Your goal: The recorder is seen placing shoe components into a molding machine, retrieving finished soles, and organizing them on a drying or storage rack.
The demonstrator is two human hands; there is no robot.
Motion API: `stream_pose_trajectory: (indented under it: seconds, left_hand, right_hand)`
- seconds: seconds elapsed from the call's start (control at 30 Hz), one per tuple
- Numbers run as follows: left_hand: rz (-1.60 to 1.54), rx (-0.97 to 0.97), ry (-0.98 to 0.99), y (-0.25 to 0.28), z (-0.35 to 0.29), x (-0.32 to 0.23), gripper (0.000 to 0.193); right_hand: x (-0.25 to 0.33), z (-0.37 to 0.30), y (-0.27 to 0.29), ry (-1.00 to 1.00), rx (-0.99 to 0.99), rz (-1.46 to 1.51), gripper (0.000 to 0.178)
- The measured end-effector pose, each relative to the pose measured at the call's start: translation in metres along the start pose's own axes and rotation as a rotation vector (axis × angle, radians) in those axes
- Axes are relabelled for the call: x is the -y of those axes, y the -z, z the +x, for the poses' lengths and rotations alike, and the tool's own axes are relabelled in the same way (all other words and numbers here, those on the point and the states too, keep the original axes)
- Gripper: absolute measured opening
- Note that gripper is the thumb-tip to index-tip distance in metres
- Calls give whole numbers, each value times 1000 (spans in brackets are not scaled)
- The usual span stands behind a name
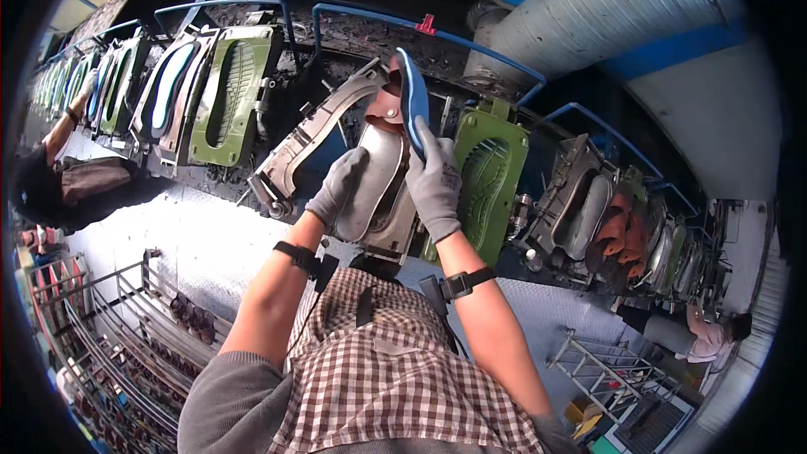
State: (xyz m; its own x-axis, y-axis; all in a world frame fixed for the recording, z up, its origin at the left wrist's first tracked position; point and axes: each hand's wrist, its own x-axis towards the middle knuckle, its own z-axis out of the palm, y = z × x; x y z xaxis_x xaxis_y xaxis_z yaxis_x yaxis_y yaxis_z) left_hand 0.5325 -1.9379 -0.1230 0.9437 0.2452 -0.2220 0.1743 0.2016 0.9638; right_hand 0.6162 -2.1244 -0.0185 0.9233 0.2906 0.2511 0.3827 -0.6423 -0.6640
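Observation:
My right hand (435, 181), in a grey work glove, grips a sandal (414, 101) with a blue sole and brown leather straps, tilted up on its heel end. The brown upper (386, 107) sits at the far end of a grey metal shoe last (371, 189). Gloved in grey too, my left hand (339, 186) is closed on the left side of that last; its fingertips are partly hidden. The last lies over an opened metal mould (393, 231). To the right of my right hand stands the green mould half (489, 176) with a sole-shaped hollow.
More moulds line the bench on both sides, including a green mould (233, 94) at left and brown uppers (620, 227) at right. A blue rail (361, 8) and a large duct (605, 8) run behind. Racks (126, 303) stand lower left. Other people work at far left and right.

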Motion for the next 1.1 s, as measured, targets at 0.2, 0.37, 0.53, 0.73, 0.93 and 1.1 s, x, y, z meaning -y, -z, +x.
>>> stream_pose_trajectory:
  seconds: [0.2,0.37,0.53,0.73,0.93,1.1]
  left_hand:
    - [-41,62,134,-2,-32,-3,39]
    - [1092,-266,-397,30,-44,19,32]
    - [-626,-100,598,5,-100,16,75]
    - [-917,176,725,27,-93,44,88]
    - [-176,171,367,-4,-21,-67,75]
    - [-286,265,321,2,26,-41,86]
  right_hand:
    - [-12,-3,0,-42,-143,54,50]
    - [23,-62,-11,286,372,-38,44]
    - [37,-68,-28,329,250,33,36]
    - [24,-127,-44,258,410,-40,49]
    - [9,-124,-26,-37,337,265,35]
    - [48,-93,-41,-334,63,84,31]
